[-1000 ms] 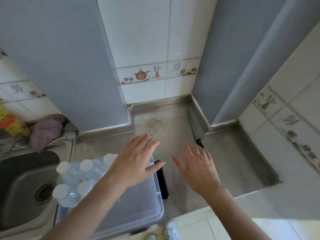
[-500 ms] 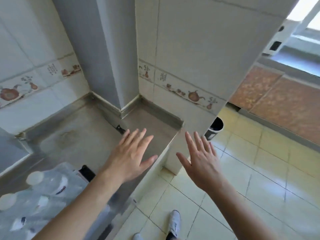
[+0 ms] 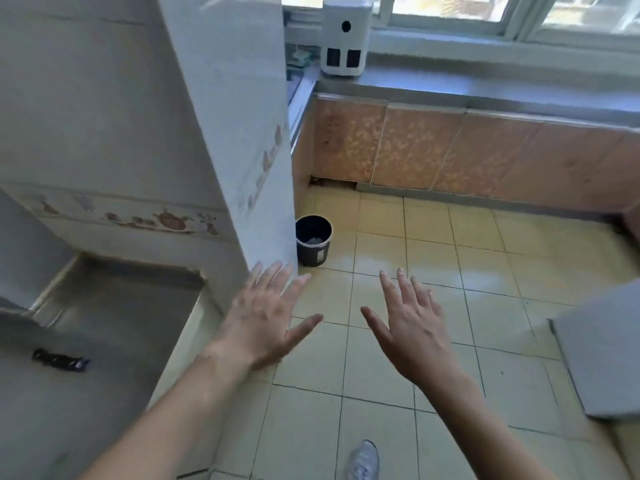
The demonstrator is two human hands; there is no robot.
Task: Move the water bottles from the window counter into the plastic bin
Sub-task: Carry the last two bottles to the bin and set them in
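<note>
Reaching forward with fingers spread and nothing held, the left hand [image 3: 263, 323] and right hand [image 3: 412, 327] face the window counter [image 3: 485, 95], well ahead and up-right, the right hand nearer; no water bottles show.

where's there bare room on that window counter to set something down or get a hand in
The window counter shows bare from the white appliance rightward along the window frame. It is crowded only at its left end, where that appliance stands beside blurred clutter by the tiled pillar. Both hands, left and right, are open and hold nothing.
</note>
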